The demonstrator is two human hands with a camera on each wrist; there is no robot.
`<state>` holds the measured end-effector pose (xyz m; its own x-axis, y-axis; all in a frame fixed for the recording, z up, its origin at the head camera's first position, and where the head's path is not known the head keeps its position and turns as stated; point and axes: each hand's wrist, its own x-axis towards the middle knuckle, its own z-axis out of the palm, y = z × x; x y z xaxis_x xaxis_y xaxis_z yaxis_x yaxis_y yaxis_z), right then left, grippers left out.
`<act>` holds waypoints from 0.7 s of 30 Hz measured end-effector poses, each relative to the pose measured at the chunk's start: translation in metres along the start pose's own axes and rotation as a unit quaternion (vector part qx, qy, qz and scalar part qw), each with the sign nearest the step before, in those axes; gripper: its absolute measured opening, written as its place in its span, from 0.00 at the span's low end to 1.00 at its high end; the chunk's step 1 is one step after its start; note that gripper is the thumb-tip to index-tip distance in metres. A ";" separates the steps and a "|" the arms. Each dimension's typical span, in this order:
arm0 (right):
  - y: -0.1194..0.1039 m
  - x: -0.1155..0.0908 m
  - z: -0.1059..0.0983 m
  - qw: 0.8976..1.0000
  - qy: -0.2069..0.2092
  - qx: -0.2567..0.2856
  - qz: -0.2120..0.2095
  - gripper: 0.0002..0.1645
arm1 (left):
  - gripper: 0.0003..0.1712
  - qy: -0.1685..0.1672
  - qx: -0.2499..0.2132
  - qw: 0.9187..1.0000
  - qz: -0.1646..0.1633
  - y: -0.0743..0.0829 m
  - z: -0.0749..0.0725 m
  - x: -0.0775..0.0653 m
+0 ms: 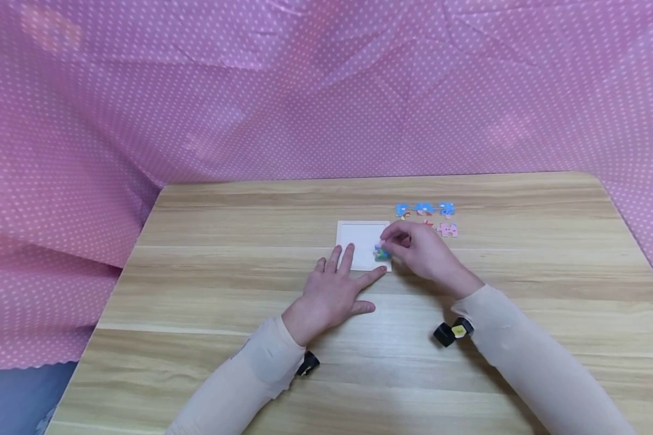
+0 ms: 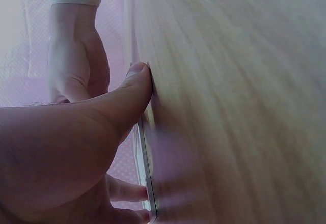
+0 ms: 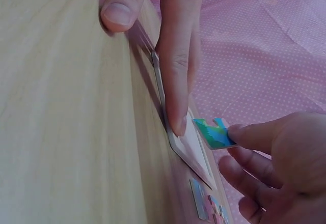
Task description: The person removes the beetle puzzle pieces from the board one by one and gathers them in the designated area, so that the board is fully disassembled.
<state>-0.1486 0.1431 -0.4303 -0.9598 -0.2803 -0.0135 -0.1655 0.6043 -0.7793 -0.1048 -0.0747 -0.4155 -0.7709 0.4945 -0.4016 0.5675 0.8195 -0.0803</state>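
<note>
A white square puzzle tray [image 1: 361, 234] with a raised rim lies flat on the wooden table. My left hand [image 1: 329, 296] is spread over its near edge, fingers extended. Two fingertips lie on the tray's inner surface and the index fingertip is at its near right corner. Between thumb and fingertips, my right hand [image 1: 427, 252] pinches a green and blue jigsaw piece [image 3: 213, 134]. That piece is tilted over the tray's right side, near the left index finger in the right wrist view.
Beyond the right hand lie several loose jigsaw pieces: a row of blue ones [image 1: 424, 207] at the back and a pink one [image 1: 449, 230] nearer. A red piece [image 1: 428, 223] is partly hidden by the hand. A pink dotted cloth [image 1: 326, 109] hangs behind the table [image 1: 223, 260].
</note>
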 end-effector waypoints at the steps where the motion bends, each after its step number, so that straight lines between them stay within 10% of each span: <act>1: 0.000 -0.001 -0.001 1.000 0.003 0.004 0.002 0.07 | 0.42 -0.001 0.001 1.000 0.000 0.000 0.000 0.000; 21: 0.004 -0.023 -0.027 0.999 0.038 0.028 0.025 0.11 | 0.42 0.002 -0.018 1.000 0.002 0.000 -0.001 0.000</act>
<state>-0.1329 0.1724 -0.4167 -0.9812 -0.1928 -0.0079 -0.1060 0.5728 -0.8128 -0.1053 -0.0747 -0.4149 -0.7696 0.4984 -0.3991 0.5599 0.8273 -0.0465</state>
